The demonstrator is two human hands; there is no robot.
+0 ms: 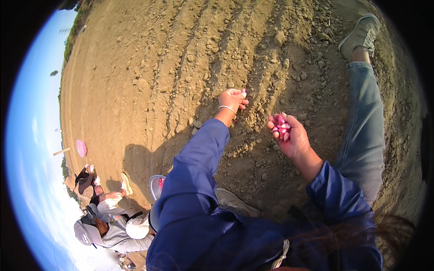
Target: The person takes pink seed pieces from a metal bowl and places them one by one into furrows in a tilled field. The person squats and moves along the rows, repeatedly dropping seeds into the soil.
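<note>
Between the thumb and fingers of my left hand (pixel 233 100) is one pink-skinned garlic clove (pixel 243 90), held just over the loose soil of a shallow furrow (pixel 254 76). A white band circles that wrist. My right hand (pixel 294 137) is turned palm up, its fingers curled around several more pink garlic cloves (pixel 282 128). It is lower in the view and to the right of my left hand, above shaded soil. Under my left arm, partly hidden by the sleeve, a pale basin (pixel 152 185) contains pink pieces.
Parallel furrows and clods (pixel 190 61) cover the ground. My outstretched leg (pixel 361 111) lies at the right; my other shoe (pixel 235 201) shows below my arms. At the left are a person in a cap (pixel 115 230), another crouching person (pixel 90 188) and a pink basin (pixel 81 148).
</note>
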